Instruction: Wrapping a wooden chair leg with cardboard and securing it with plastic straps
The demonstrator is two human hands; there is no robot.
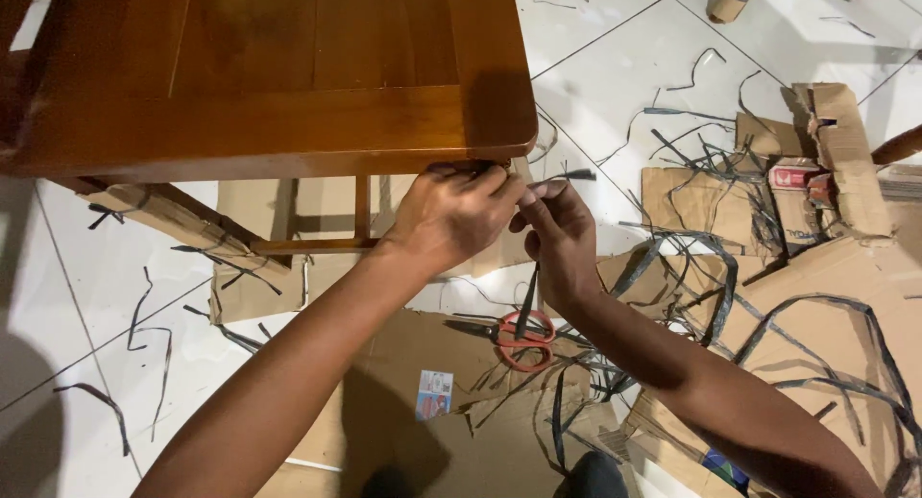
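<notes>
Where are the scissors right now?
In the head view, the red-handled scissors lie on the flattened cardboard on the floor, just below the right hand, among loose black straps.

Your left forearm came up from the lower left, bare, stretched long and nearly straight, the wrist level. Your left hand was turned knuckles up, fingers curled inward and bunched at their tips in a tight grip. Your right forearm rose from the lower right at a steeper slant. Your right hand sat just beside the left, thumb and forefinger pinched together, fingertips of both hands almost touching.
</notes>
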